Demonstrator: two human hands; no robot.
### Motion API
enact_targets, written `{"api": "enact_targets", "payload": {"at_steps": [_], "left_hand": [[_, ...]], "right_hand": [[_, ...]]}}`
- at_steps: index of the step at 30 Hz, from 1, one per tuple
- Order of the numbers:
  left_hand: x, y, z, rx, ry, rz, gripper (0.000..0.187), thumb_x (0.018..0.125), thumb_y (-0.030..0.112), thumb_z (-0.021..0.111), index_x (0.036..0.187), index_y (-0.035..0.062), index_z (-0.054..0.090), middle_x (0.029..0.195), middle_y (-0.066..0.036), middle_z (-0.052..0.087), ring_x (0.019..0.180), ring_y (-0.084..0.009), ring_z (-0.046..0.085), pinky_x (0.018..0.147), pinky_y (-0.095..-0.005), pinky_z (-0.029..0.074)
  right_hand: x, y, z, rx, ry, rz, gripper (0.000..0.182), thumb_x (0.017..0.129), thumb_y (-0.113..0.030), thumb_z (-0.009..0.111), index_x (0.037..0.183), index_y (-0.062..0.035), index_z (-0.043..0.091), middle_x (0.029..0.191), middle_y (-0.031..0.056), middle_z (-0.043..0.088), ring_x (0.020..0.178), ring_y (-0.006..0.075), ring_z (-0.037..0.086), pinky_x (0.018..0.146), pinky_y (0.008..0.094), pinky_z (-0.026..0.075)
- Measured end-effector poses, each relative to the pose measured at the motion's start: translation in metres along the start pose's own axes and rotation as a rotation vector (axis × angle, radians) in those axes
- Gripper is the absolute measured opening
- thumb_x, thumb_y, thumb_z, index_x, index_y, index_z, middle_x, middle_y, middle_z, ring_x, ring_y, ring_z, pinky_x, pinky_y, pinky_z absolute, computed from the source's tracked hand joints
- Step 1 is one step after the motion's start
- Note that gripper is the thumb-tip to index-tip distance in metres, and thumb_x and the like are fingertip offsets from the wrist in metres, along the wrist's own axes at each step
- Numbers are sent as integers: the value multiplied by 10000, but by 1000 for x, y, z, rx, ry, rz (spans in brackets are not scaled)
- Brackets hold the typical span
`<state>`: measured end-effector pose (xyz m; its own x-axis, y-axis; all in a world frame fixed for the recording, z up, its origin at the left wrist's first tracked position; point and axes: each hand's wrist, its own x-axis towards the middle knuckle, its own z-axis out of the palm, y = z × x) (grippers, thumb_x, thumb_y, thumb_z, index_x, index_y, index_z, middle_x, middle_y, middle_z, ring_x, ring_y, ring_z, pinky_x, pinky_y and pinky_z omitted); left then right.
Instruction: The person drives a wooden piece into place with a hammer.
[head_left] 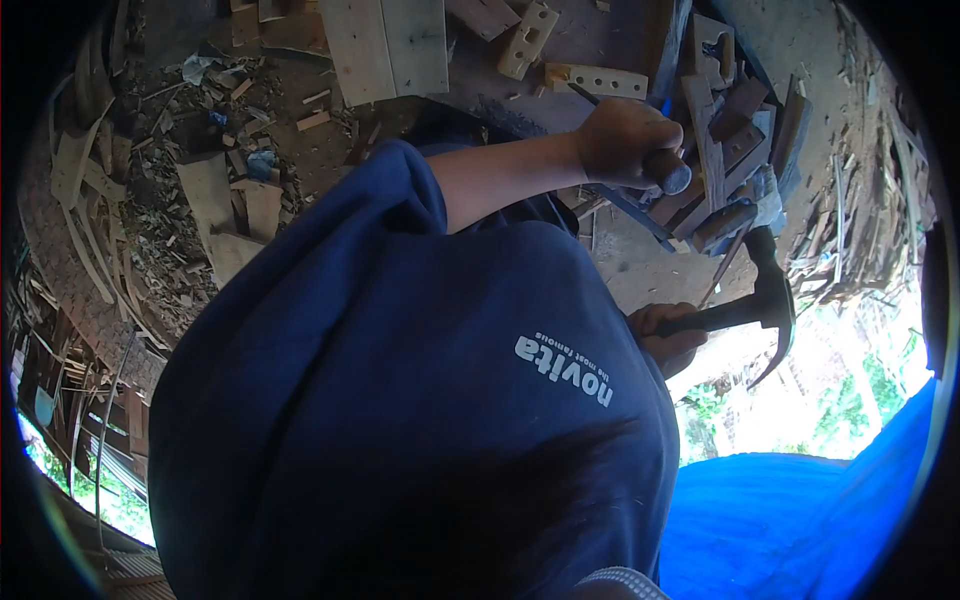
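My left hand (625, 142) is closed around a chisel (670, 174), its round butt end facing up toward me. The narrow dark blade pokes out beyond the fist, overlapping the edge of a light wooden block with a row of round holes (597, 80). Low on the right, beside my shirt, my right hand (668, 338) grips a claw hammer (768, 300) by its dark handle. The hammer's head points away from my body, with the curved claw toward the bottom of the view.
Another holed wooden block (528, 40) lies close by. Right of my left hand is a pile of wood offcuts (735, 150). Wide pale boards (385, 50) lie at the top. Chips and scraps (235, 130) litter the ground at left, and a blue sheet (780, 510) fills the lower right.
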<state>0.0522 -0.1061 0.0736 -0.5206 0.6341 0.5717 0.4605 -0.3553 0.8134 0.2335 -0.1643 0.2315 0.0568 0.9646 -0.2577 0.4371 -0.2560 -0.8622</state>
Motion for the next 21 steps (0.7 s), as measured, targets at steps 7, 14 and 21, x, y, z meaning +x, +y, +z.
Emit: {"api": "enact_targets", "payload": {"at_steps": [7, 14, 21], "left_hand": [[-1, -2, 8, 12, 64, -24, 257, 725, 166, 772, 801, 137, 527, 724, -40, 574, 664, -254, 595, 633, -372, 455], [5, 9, 10, 187, -24, -92, 432, 680, 169, 791, 1017, 167, 521, 889, -54, 557, 896, -284, 584, 832, -417, 403], [14, -13, -14, 129, -141, -621, 337, 671, 188, 795, 955, 119, 627, 852, -92, 682, 768, -254, 673, 699, -391, 530]], "right_hand": [[2, 0, 5, -65, -15, 16, 663, 912, -707, 310, 852, -59, 438, 524, 55, 423, 434, 148, 397, 412, 271, 328], [6, 2, 8, -54, -20, 45, 665, 919, -696, 330, 803, -50, 436, 523, 51, 416, 430, 142, 401, 405, 258, 326], [7, -2, 8, 3, -26, 150, 592, 968, -604, 356, 783, -50, 453, 537, 35, 420, 437, 119, 405, 405, 236, 324]]}}
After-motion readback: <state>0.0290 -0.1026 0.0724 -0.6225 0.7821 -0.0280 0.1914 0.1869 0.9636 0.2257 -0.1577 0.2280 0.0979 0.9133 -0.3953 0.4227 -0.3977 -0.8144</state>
